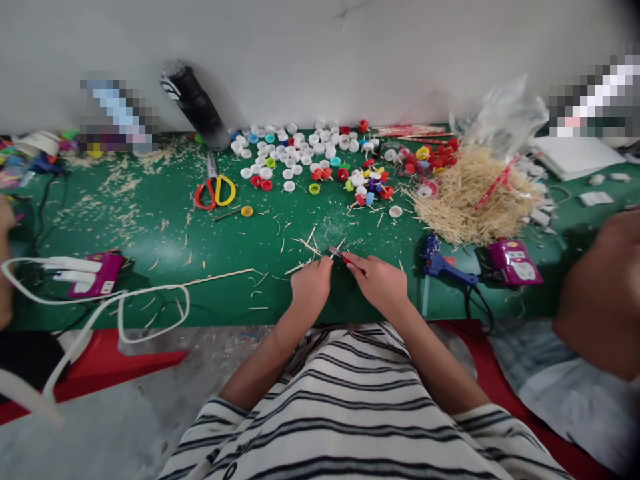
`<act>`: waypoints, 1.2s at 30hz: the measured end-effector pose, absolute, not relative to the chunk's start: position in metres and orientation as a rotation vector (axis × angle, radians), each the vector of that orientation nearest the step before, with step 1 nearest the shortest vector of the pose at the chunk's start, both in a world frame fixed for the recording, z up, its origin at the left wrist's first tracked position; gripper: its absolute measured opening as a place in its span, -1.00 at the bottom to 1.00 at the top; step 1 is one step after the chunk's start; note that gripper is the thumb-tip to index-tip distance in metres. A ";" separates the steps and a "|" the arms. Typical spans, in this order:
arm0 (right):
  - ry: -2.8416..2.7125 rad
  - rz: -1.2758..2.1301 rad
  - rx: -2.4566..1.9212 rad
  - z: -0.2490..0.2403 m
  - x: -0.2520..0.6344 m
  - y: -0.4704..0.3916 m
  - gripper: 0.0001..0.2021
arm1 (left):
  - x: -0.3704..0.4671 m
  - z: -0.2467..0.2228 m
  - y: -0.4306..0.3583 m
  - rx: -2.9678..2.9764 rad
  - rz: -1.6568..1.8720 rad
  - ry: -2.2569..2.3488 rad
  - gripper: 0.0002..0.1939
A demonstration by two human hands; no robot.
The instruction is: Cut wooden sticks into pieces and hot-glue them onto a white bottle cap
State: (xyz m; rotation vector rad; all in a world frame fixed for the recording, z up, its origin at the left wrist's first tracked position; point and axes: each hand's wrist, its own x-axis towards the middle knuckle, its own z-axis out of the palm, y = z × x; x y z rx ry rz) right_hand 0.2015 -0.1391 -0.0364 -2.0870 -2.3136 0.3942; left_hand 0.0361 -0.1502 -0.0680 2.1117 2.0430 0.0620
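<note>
My left hand (311,285) is closed in a pinch over the green table, apparently on a thin wooden stick (342,242) whose tip shows just past the fingers. Beside it, my right hand (383,283) grips a small knife (335,251); its short metal blade points left, close to my left fingertips, and the handle is mostly hidden. Just beyond the hands lie several cut stick pieces (306,245) and fine shavings. A longer wooden stick (217,277) rests on the table to the left.
Bottle caps (295,155) spread along the back, near a black bottle (196,107) and scissors (214,183). To the right are a heap of sticks (470,193), a blue glue gun (443,261) and a purple box (515,262). A white cable (120,297) loops at left. People sit on both sides.
</note>
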 end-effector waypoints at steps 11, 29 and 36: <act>-2.313 0.459 -2.074 -0.034 0.207 -0.151 -0.59 | 0.036 -0.067 -0.151 2.077 0.063 2.081 -0.58; -2.332 0.408 -2.051 -0.036 0.194 -0.137 -0.56 | 0.036 -0.066 -0.149 2.103 -0.003 2.108 -0.58; -2.336 0.433 -2.076 -0.034 0.200 -0.144 -0.55 | 0.037 -0.066 -0.151 2.074 0.033 2.109 -0.58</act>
